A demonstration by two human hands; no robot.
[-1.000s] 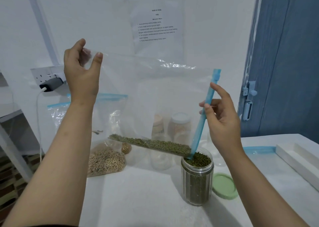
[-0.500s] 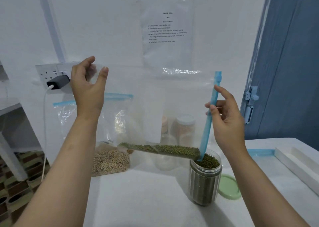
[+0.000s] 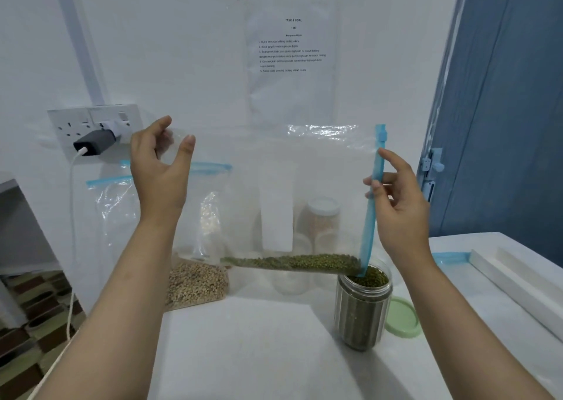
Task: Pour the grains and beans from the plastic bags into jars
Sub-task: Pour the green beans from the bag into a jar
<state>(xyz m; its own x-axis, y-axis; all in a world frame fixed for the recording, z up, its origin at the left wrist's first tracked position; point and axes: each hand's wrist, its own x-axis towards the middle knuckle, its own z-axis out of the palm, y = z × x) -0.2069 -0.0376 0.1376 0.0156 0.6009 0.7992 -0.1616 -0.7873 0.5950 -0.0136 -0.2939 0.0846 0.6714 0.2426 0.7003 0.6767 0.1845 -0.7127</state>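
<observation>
A clear bag (image 3: pixel 274 192) with a blue zip strip (image 3: pixel 372 214) is held turned on its side, strip upright, its lower corner dipping into an open jar (image 3: pixel 362 308). Green beans (image 3: pixel 292 262) lie along the bag's bottom edge. The jar stands upright, nearly full of beans. Its green lid (image 3: pixel 403 317) lies flat just beside it.

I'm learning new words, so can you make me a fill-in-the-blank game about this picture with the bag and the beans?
1. The small beans sliding out of the clear bag are colored ____.
2. The beans fall into a jar that is almost ____.
3. The round lid lies on the table, just to the ____ of that jar.
4. The left hand holds up a corner of the bag, while the right hand pinches its ____ zip strip.

Missing words: green; full; right; blue
</observation>
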